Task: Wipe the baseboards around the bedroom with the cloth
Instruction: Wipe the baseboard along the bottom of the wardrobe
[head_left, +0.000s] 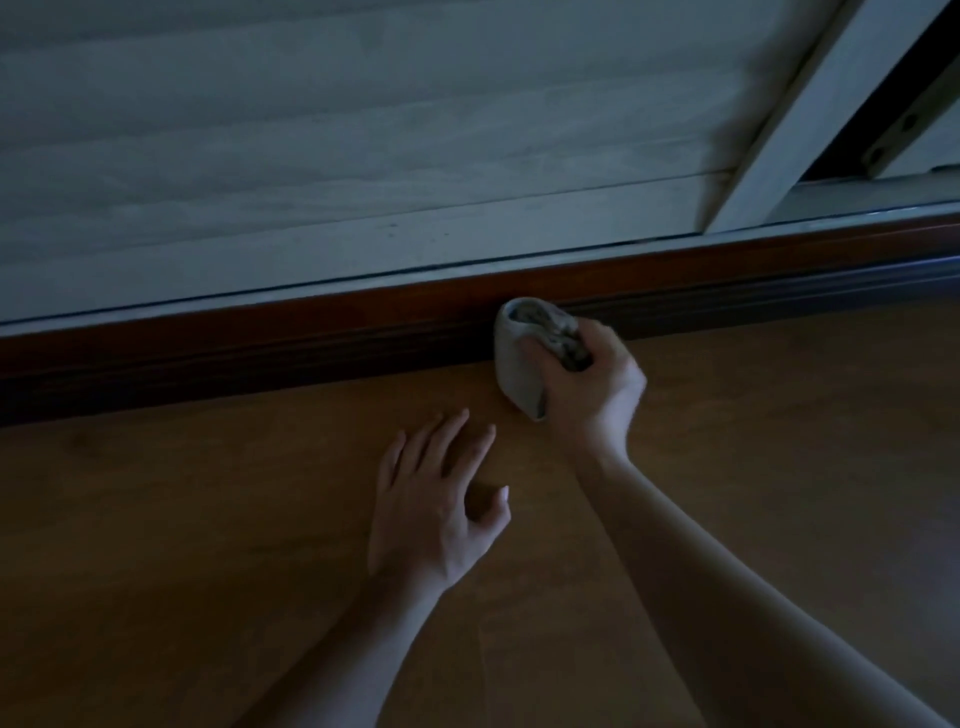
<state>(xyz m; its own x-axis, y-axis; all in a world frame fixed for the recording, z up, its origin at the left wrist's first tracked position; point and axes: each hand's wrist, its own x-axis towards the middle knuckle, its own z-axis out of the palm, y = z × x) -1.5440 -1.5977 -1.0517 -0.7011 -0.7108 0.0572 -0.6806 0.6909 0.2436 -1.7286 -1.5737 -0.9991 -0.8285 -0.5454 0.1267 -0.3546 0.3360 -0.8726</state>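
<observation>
The cloth (519, 358) is bunched into a thick wad and pushed up against the baseboard (260, 338), right where the dark reddish strip meets the floor (208, 519). Wadded like that, it gives a fat pad that probably fills the grooves of the moulding instead of skating over them. The right hand (592, 384) is clamped around it, fingers curled over the crumpled top and the smooth folded side turned toward the wood, with the wrist angled in from the right, which suits a sideways pass along the strip. The left hand (436, 499) holds nothing: it lies on the floor just short of the cloth, fingers spread and fairly straight, thumb out to the side. That looks like a brace, taking the person's weight while they lean low. The two hands are near each other but not touching. Above the baseboard runs a pale sill, then a slatted shutter (311, 130), with a white frame (779, 114) slanting up at the right. The room is dim, so any dust on the wood cannot be made out, and long stretches of baseboard run off to both sides.
</observation>
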